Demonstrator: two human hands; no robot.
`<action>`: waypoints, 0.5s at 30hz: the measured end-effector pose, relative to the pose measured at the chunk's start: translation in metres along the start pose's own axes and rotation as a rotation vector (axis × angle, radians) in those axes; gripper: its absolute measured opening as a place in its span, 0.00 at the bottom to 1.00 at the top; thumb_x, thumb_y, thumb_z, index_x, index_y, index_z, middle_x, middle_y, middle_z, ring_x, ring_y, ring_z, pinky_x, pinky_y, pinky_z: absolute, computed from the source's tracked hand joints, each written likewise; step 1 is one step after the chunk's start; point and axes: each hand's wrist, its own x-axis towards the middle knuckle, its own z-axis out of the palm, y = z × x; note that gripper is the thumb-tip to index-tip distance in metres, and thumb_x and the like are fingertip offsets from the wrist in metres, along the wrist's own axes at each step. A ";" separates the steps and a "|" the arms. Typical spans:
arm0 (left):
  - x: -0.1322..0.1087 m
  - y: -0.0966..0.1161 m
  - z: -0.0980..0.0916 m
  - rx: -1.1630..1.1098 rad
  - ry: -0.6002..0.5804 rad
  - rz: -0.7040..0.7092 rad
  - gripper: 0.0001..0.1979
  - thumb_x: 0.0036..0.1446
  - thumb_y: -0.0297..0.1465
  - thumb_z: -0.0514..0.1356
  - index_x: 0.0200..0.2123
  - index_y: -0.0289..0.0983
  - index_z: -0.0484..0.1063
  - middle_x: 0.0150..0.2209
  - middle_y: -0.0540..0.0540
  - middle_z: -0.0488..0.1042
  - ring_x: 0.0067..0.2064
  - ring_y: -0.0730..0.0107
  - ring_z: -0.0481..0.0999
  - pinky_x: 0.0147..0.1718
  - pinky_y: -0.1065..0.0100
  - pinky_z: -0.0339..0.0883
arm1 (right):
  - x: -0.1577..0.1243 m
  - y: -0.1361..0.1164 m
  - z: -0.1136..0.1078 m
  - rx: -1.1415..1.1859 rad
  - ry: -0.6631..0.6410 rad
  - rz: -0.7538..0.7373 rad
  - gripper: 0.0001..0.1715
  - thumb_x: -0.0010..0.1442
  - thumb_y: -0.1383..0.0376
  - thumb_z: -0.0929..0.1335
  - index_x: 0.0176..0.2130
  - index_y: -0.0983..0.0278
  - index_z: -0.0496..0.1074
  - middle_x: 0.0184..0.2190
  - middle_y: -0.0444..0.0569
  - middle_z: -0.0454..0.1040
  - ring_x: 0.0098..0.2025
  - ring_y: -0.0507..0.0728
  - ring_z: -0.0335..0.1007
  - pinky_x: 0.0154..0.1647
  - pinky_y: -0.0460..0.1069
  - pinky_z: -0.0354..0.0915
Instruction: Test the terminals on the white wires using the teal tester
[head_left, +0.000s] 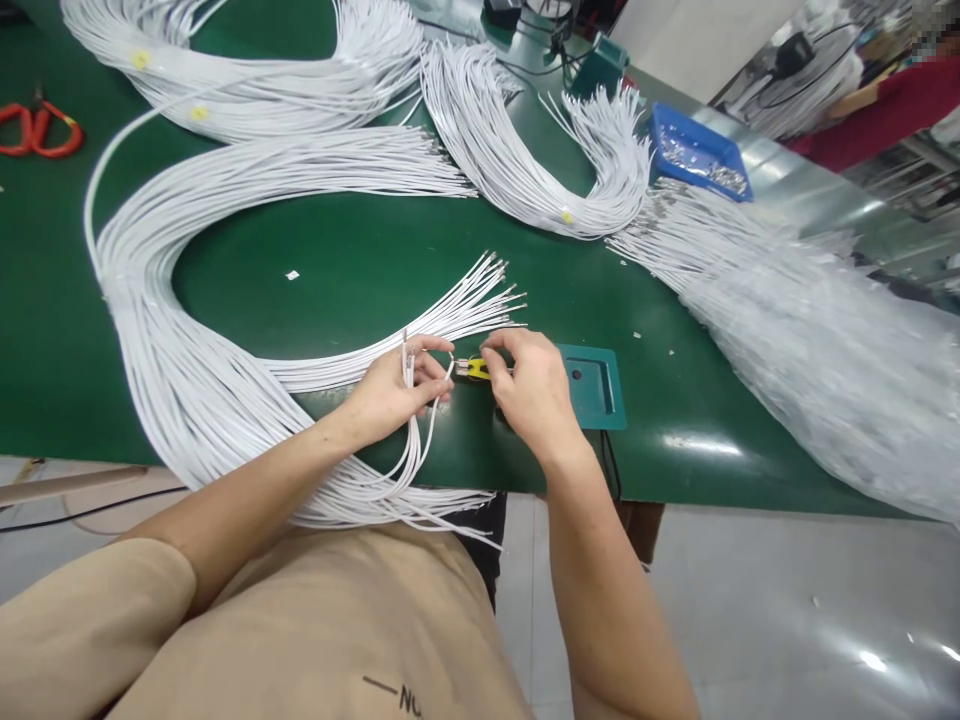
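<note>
White cables (412, 440) hang from my left hand (405, 385), whose fingers are closed around a few of them. One cable end rises to the metal tip of a small yellow-and-metal piece (474, 369). At the other end of that piece is my right hand (532, 390), its fingers curled and thumb and forefinger close together. Whether they grip the yellow piece or something smaller is hidden. Just right of this hand lies a flat teal base (600, 388), partly covered by it. A long bundle of white cables (157, 330) curves around behind my left arm.
More white cable bundles (517, 150) lie at the back of the green table (360, 270). Red-handled scissors (41, 130) rest far left. A blue tray (701, 150) holds small metal parts. Plastic-wrapped cables (825, 330) fill the right side. A person's red sleeve (877, 115) shows beyond.
</note>
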 end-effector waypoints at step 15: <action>0.009 -0.012 0.005 0.074 0.068 -0.034 0.22 0.46 0.29 0.64 0.47 0.37 0.65 0.26 0.50 0.74 0.28 0.67 0.77 0.18 0.74 0.63 | -0.003 0.030 -0.005 -0.283 -0.176 -0.345 0.11 0.60 0.71 0.63 0.39 0.64 0.74 0.32 0.51 0.76 0.38 0.58 0.67 0.58 0.57 0.54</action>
